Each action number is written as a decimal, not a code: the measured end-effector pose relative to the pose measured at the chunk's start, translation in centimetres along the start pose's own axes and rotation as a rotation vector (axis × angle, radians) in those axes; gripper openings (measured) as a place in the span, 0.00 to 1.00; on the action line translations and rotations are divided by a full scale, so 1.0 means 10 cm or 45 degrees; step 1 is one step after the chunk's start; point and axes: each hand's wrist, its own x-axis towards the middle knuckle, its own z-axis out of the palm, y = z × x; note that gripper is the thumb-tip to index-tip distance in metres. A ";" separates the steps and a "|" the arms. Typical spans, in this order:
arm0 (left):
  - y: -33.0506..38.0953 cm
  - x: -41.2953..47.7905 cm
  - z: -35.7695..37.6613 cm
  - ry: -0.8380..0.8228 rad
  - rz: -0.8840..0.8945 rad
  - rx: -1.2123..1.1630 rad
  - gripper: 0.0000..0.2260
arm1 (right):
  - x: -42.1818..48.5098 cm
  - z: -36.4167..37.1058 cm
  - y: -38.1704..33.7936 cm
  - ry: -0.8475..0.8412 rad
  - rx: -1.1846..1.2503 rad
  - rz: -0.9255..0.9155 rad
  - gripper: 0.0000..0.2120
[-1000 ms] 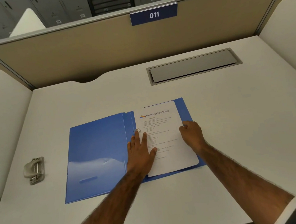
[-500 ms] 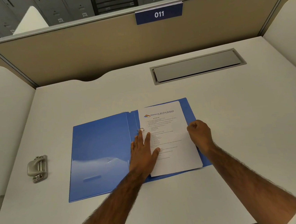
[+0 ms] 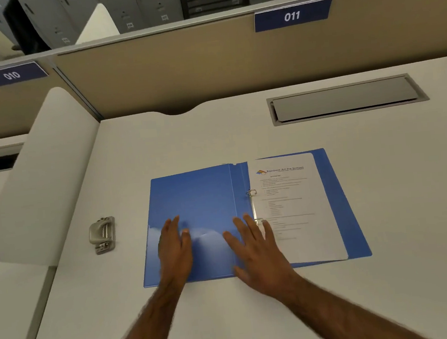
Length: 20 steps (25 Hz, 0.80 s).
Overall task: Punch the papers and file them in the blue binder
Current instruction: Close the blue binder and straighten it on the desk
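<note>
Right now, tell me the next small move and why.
Probably lift the left cover and fold it over the papers. They already sit on the rings, the binder lies open, and both the left hand and right hand rest flat, holding nothing.

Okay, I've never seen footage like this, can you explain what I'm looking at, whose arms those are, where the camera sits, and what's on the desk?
There is no machine here. A person wears a wide-angle camera on their head, looking forward and down, so the two bare arms reaching in from below are their own.

On the white desk lies an open blue binder. A stack of printed papers sits on its right half, threaded on the metal rings. The left hand lies flat on the open left cover, and the right hand rests open near the spine. Neither holds anything.

A grey hole punch sits to the left, apart from the binder. A metal cable flap is set into the desk, and the partition carries a sign reading 011.
</note>
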 end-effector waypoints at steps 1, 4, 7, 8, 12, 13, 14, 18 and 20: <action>-0.12 0.00 -0.09 0.047 -0.041 0.002 0.19 | 0.02 0.04 -0.12 -0.073 -0.025 -0.066 0.37; -0.44 0.01 -0.32 0.136 -0.089 0.139 0.19 | 0.07 0.08 -0.29 -0.191 -0.096 -0.127 0.37; -0.55 0.09 -0.41 0.162 -0.172 0.228 0.19 | 0.06 0.13 -0.24 -0.232 -0.092 -0.140 0.33; -0.55 0.12 -0.44 0.165 -0.195 0.219 0.19 | 0.05 0.16 -0.23 -0.238 -0.093 -0.153 0.32; -0.44 0.27 -0.49 0.100 -0.214 0.098 0.21 | 0.03 0.17 -0.21 -0.206 -0.128 -0.102 0.30; -0.40 0.31 -0.52 0.077 -0.204 0.012 0.21 | 0.04 0.16 -0.20 -0.193 -0.118 -0.080 0.31; -0.34 0.35 -0.56 0.059 -0.230 -0.091 0.22 | 0.04 0.14 -0.19 -0.187 -0.096 -0.065 0.31; -0.13 0.56 -0.86 0.033 -0.420 -0.395 0.26 | -0.02 0.02 -0.12 -0.117 0.129 0.022 0.30; 0.04 0.57 -1.11 -0.124 -0.488 -0.727 0.30 | 0.00 -0.12 -0.07 -0.077 0.397 0.209 0.33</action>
